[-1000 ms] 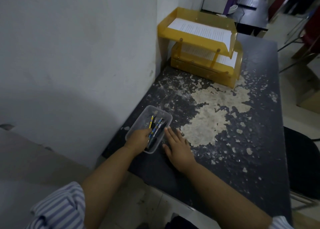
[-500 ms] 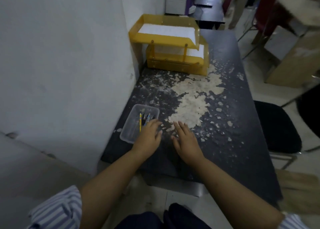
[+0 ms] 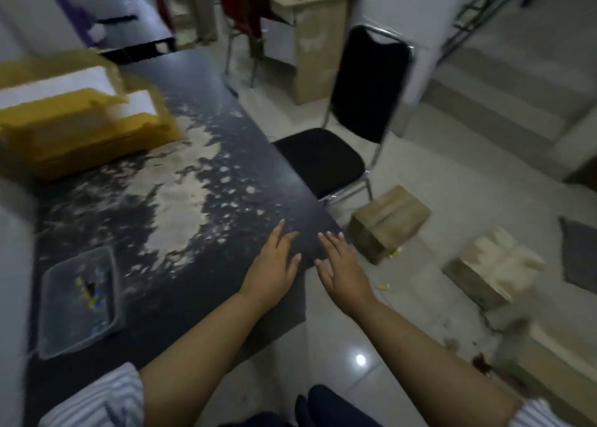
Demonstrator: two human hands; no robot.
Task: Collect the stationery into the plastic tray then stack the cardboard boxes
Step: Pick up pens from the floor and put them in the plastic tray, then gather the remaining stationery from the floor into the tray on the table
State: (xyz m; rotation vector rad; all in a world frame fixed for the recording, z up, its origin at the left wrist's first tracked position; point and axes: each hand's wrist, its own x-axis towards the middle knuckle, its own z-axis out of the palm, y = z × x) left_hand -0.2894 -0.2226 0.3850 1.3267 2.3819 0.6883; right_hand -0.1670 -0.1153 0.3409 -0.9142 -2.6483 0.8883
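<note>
Head view: the fingers (image 3: pixel 280 236) of the left hand (image 3: pixel 274 265) and of the right hand (image 3: pixel 342 265) are straight and slightly spread, side by side, pinching nothing. They are held over the near right corner of the dark, flaking table (image 3: pixel 200 284); whether they touch its top I cannot tell. Well to the left of the fingers, on the table, lies the clear rectangular plastic tray (image 3: pixel 69 329) with coloured stationery (image 3: pixel 90 289) inside, blurred. No loose pieces show on the table, so the collecting looks done or nearly so. A small yellow scrap (image 3: pixel 382 286) on the pale tiled floor (image 3: pixel 403 304) just right of the right hand may be a stray piece; it is too small to tell. Right of the fingers, a brown cardboard box (image 3: pixel 387 221) sits on the floor just past the table corner. A paler cardboard box (image 3: pixel 491 265) lies farther right, apart from it, and a third boxy shape (image 3: pixel 542 355) blurs nearer. None is stacked, so that whole step is left. Beyond the fingers a black padded chair (image 3: pixel 323 158) stands close to the first box and may crowd the reach. Far beyond and left sits a yellow two-tier paper tray (image 3: pixel 80 129).
</note>
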